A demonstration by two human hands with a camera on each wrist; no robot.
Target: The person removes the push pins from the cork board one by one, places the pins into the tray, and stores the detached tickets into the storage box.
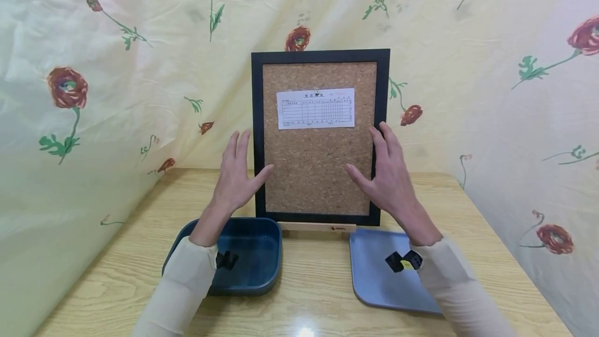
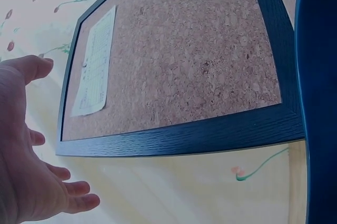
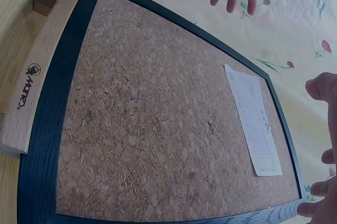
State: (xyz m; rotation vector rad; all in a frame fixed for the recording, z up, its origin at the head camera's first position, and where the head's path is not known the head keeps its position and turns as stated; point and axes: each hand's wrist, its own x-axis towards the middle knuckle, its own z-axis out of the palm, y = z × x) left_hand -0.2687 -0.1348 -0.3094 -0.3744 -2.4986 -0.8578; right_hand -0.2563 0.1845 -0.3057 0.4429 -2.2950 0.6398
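Head view, left hand (image 1: 234, 181), right hand (image 1: 389, 176), both spread, flanking corkboard (image 1: 313, 173)

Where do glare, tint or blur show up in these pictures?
Head view: white glare on the table at the picture's bottom edge; left wrist view: cool tint, the board's frame looking bluish; right wrist view: print on the paper too faint and soft to read.

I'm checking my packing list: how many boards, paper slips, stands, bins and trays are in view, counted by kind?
Cork board: 1
Paper slip: 1
Wooden stand: 1
Dark blue bin: 1
Light blue tray: 1
Total: 5
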